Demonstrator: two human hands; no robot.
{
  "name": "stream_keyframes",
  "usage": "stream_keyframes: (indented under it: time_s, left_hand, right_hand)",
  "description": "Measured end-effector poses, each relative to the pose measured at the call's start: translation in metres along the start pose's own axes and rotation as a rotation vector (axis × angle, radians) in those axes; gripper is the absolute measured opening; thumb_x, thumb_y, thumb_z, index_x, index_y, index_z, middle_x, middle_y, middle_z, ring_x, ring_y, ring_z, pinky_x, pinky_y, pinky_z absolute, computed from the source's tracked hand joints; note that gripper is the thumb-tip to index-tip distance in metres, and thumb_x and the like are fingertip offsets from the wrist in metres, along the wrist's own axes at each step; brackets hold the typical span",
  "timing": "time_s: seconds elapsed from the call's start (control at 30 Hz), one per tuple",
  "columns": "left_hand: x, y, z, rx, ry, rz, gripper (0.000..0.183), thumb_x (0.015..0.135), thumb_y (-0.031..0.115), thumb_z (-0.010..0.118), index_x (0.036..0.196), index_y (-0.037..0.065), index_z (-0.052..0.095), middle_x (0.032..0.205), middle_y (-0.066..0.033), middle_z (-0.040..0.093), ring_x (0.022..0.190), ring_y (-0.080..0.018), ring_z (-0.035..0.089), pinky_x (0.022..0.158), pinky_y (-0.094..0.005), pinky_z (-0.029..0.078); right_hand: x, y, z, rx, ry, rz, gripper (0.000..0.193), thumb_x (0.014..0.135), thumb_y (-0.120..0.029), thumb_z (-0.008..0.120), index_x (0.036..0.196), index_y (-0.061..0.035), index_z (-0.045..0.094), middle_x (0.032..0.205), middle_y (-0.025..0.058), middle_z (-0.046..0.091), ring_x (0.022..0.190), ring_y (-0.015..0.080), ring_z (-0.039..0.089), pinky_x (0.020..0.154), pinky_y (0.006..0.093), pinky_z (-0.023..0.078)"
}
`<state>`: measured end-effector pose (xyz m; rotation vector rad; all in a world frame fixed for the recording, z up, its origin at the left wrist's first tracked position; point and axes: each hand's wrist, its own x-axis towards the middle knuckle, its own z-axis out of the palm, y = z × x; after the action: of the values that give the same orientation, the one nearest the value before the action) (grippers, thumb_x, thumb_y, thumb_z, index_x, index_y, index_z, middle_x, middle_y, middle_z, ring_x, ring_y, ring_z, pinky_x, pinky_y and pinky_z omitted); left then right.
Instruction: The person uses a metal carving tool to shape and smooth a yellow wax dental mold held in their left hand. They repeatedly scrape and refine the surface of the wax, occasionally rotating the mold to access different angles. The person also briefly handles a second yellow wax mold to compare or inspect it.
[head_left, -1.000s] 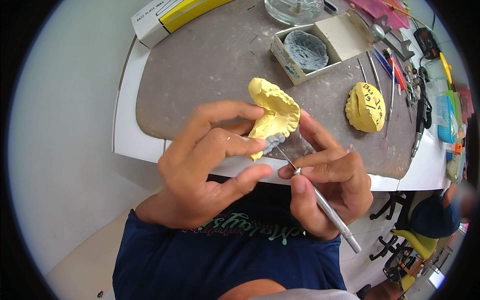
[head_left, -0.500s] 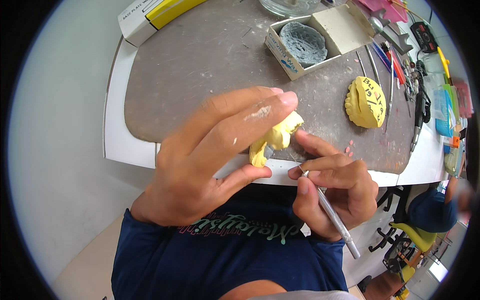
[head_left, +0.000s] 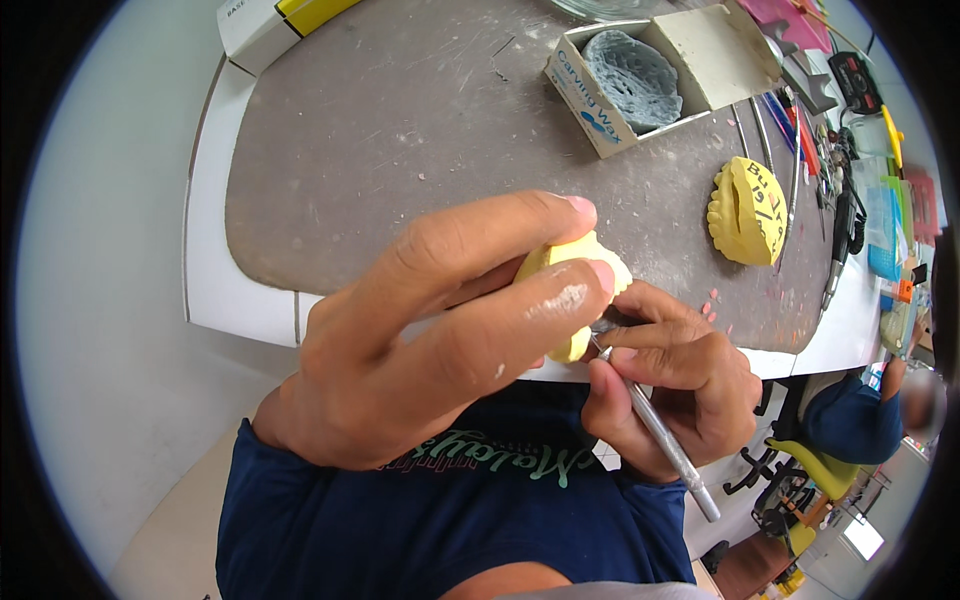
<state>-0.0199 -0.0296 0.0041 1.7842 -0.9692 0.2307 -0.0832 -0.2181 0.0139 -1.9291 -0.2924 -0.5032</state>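
Note:
My left hand (head_left: 430, 325) is closed around a yellow dental cast (head_left: 580, 248), its fingers laid over the top and side. Much of the cast is hidden behind those fingers. In my right hand (head_left: 695, 370) is a slim metal carving tool (head_left: 662, 435), pinched like a pen near its collar. Its thin tip points at the lower edge of the cast, where a bit of grey shows; whether it touches cannot be made out. Fingers of my right hand rest close against the cast's right side.
A second yellow cast (head_left: 748, 215) with handwriting lies on the grey-brown bench mat (head_left: 380, 130). Behind stands an open carton (head_left: 592, 108) holding grey carving wax (head_left: 632, 82). Hand tools and a corded handpiece (head_left: 838, 245) line the right. Another person (head_left: 850, 415) sits far right.
My left hand has turned the cast and brought it slightly right, toward the tool. The tool's tip is now at the cast instead of apart from it. The view has shifted a little.

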Motion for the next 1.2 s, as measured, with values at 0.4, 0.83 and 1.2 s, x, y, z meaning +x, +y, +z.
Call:
stream_keyframes:
  time_s: [0.4,0.83,1.2]
  left_hand:
    - [0.001,-0.005,0.001,0.002,0.015,0.063,0.053,0.072,0.008,0.084,0.118,0.006,0.058,0.126,-0.0221,0.058,0.105,-0.0339,0.068,0.082,-0.0378,0.062]
    - [0.002,0.002,0.0,-0.001,0.016,0.011,0.053,0.071,0.01,0.084,0.117,0.006,0.058,0.124,-0.0228,0.061,0.106,-0.0331,0.068,0.084,-0.0374,0.061]
    - [0.005,0.0,-0.003,-0.006,-0.022,-0.009,0.053,0.072,0.016,0.083,0.117,0.003,0.059,0.122,-0.0248,0.063,0.111,-0.0338,0.066,0.089,-0.0376,0.058]
  right_hand:
    - [0.002,-0.001,-0.002,-0.08,-0.046,-0.008,0.023,0.066,0.008,0.082,0.072,0.0009,0.061,0.07,0.0134,0.069,0.082,0.0358,0.075,0.07,0.0361,0.061]
    - [-0.005,0.003,0.0,0.102,0.044,-0.038,0.023,0.065,0.009,0.08,0.078,0.0031,0.062,0.069,0.0138,0.068,0.078,0.0341,0.074,0.074,0.0418,0.062]
    - [-0.005,0.004,0.003,0.023,0.054,-0.036,0.023,0.067,0.009,0.079,0.077,0.0016,0.061,0.071,0.0167,0.069,0.078,0.0344,0.074,0.074,0.0402,0.061]
